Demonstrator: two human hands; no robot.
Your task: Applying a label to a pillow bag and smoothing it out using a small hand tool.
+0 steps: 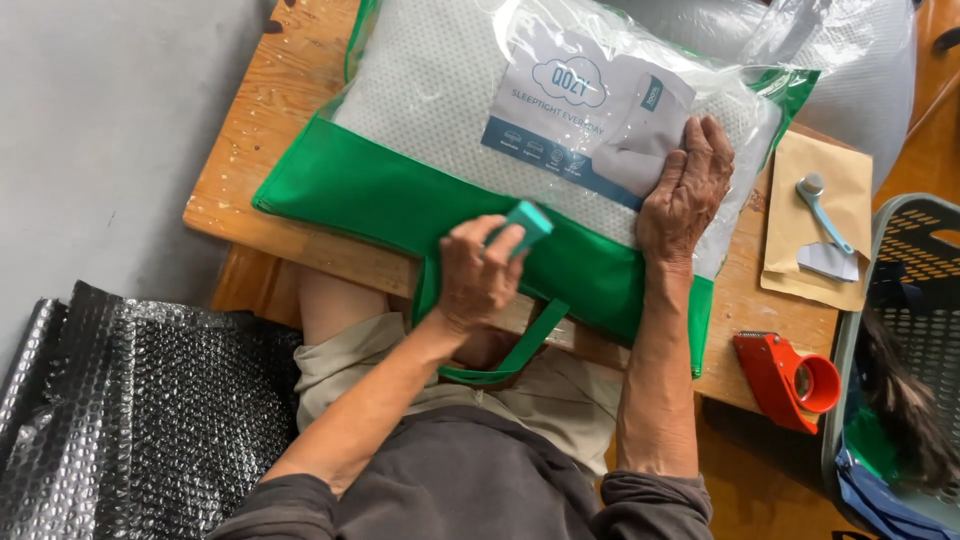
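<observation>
On the wooden desk [300,235], a packaged pillow [450,100] in a clear-and-green bag [400,200]. Left hand [478,275] closed around a small teal block [528,222], pressed to the green band. Right hand [688,190] flat and open, grip on nothing, pinning the plastic by the paper insert [590,115]. Likely risks: slippery film sliding under the palm, block skidding off; orange tape dispenser [785,378] near the edge, easily knocked.

Your left hand [478,272] has its grip closed round a small teal block [527,222], pressed on the green band of the bagged pillow [520,110] lying on the wooden counter [255,130]. Just right of that grip, your right hand [687,188] rests flat on the clear plastic, fingers spread. Further right lie a brown envelope [815,215] and a red tape dispenser [785,375]; black bubble wrap [130,410] sits low to its left.
</observation>
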